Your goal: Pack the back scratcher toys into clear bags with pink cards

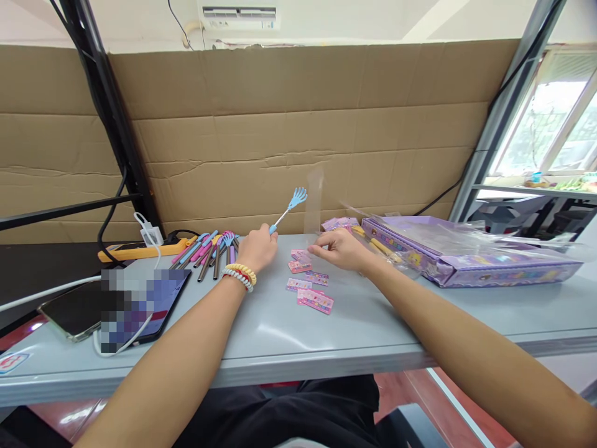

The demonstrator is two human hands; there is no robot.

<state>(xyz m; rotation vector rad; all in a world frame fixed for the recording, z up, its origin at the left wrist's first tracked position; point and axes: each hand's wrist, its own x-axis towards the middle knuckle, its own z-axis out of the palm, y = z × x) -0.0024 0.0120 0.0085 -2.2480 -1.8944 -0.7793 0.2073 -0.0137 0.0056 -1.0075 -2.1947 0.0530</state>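
Observation:
My left hand [259, 250] is closed around the lower end of a light blue back scratcher [297, 198], whose hand-shaped head points up and to the right. Opposite it, my right hand [340, 247] pinches a narrow clear plastic bag [314, 202] that stands upright between the hands. Several small pink and purple printed cards [317, 301] lie on the table just below the hands. A bunch of back scratchers [212, 247] in mixed colours, with metallic handles, lies left of my left hand.
A purple printed box [504, 270] with clear bags on top stands at the right. Bagged yellow back scratchers [380, 246] lie beside it. Phones [172, 298], a white cable and a yellow power strip [135, 251] occupy the left. Cardboard [303, 137] walls the back.

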